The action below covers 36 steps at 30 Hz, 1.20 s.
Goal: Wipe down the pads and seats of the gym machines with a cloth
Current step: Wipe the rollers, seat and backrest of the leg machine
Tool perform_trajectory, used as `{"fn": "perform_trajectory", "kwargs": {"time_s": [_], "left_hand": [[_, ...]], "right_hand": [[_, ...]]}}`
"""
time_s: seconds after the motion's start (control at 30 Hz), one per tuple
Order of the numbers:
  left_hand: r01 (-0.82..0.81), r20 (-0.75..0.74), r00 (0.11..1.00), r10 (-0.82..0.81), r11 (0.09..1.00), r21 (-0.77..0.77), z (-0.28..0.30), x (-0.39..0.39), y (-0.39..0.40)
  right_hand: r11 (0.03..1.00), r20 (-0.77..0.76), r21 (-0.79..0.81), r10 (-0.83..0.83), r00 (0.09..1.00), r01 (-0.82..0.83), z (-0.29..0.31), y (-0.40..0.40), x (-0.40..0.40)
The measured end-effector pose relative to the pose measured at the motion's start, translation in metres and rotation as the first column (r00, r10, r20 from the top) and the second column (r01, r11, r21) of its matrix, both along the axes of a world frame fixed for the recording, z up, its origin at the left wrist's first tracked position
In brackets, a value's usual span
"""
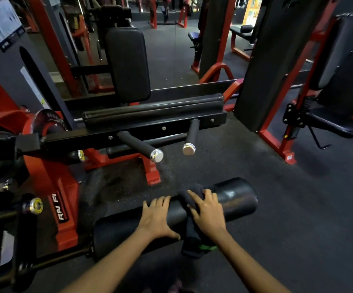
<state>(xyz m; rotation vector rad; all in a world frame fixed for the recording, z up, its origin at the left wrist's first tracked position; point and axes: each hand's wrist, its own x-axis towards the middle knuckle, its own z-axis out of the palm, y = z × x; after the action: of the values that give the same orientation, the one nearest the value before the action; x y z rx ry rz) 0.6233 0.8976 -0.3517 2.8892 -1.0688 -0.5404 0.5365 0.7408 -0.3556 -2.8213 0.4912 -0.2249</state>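
A dark speckled rubber floor (256, 166) spreads under everything. On it stands a red-and-black steel gym machine (50, 176), its frame filling the left side, with a long black crossbar that carries two black cylindrical handles with silver end caps (156, 155). Behind the crossbar rises an upright black padded rectangular backrest (128, 64). At the right edge stands another red-framed machine with a black vinyl seat (330, 123).

Nearest the camera lies a thick black cylindrical roller pad (234, 199), attached at its left end to the machine's lever arm and slanting up to the right.

The left hand (156, 216) lies flat on the top of the roller pad, fingers spread and extended, gripping nothing. Just beside it, the right hand (207, 214) presses a dark crumpled cloth (190, 235) against the pad, its fingers curled loosely over the bunched fabric (a small green patch shows at the cloth's lower end). The cloth drapes over the pad's near side and hangs below the wrist. No containers appear anywhere in view.
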Motion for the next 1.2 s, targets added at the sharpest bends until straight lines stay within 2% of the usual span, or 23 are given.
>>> {"fn": "perform_trajectory", "kwargs": {"time_s": [0.07,0.17,0.3,0.37,0.5,0.6,0.67,0.7,0.77,0.87,0.93,1.0,1.1,1.2], "left_hand": [[-0.015,0.067,0.998,0.013,0.999,0.033,0.001,-0.017,0.001],[-0.043,0.153,0.988,0.031,0.996,0.078,-0.001,-0.039,-0.001],[-0.066,0.155,0.986,0.055,0.996,0.065,-0.005,-0.044,-0.002],[-0.095,0.115,0.989,0.092,0.995,0.013,-0.001,-0.038,-0.004],[-0.105,0.056,0.993,0.107,0.994,-0.039,0.011,-0.013,-0.019],[-0.119,-0.112,0.986,0.123,0.992,0.037,0.012,0.001,-0.028],[-0.115,-0.175,0.976,0.126,0.991,0.073,0.01,0.003,-0.028],[-0.112,-0.184,0.975,0.124,0.991,0.071,0.01,0.003,-0.028],[-0.118,-0.188,0.974,0.127,0.991,0.056,0.012,0.002,-0.027],[-0.127,-0.17,0.977,0.132,0.991,0.04,0.013,-0.002,-0.028],[-0.129,-0.136,0.982,0.133,0.991,0.035,0.012,-0.008,-0.028],[-0.124,-0.075,0.989,0.127,0.991,0.04,0.01,-0.014,-0.028],[-0.143,0.033,0.989,0.142,0.989,0.031,0.008,-0.028,-0.027],[-0.132,0.12,0.985,0.125,0.99,0.05,0.004,-0.044,-0.025]], "right_hand": [[0.988,0.014,0.044,-0.15,0.989,0.149,-0.003,-0.037,-0.005],[0.908,0.02,0.089,-0.413,0.911,0.409,0.0,-0.086,-0.009],[0.865,-0.029,0.052,-0.497,0.867,0.498,0.006,-0.082,0.001],[0.904,-0.047,0.02,-0.425,0.904,0.427,0.008,-0.05,0.009],[0.994,-0.003,0.03,-0.106,0.994,0.106,0.003,0.014,0.006],[0.978,0.046,0.079,0.192,0.98,-0.195,-0.002,-0.007,-0.01],[0.96,0.037,0.055,0.271,0.962,-0.273,-0.003,-0.045,-0.018],[0.974,0.043,0.033,0.222,0.974,-0.223,-0.005,-0.066,-0.02],[0.999,0.065,0.041,-0.019,0.998,0.016,-0.004,-0.101,-0.022],[0.92,-0.049,0.12,-0.371,0.927,0.374,0.003,-0.116,-0.012],[0.878,-0.121,0.023,-0.472,0.873,0.477,0.015,-0.089,0.0],[0.913,-0.159,-0.042,-0.407,0.9,0.405,0.015,-0.043,0.012],[0.993,-0.095,-0.046,-0.109,0.99,0.104,0.01,0.014,0.008],[0.978,-0.055,-0.097,0.178,0.983,-0.182,0.003,-0.003,-0.009]]}}
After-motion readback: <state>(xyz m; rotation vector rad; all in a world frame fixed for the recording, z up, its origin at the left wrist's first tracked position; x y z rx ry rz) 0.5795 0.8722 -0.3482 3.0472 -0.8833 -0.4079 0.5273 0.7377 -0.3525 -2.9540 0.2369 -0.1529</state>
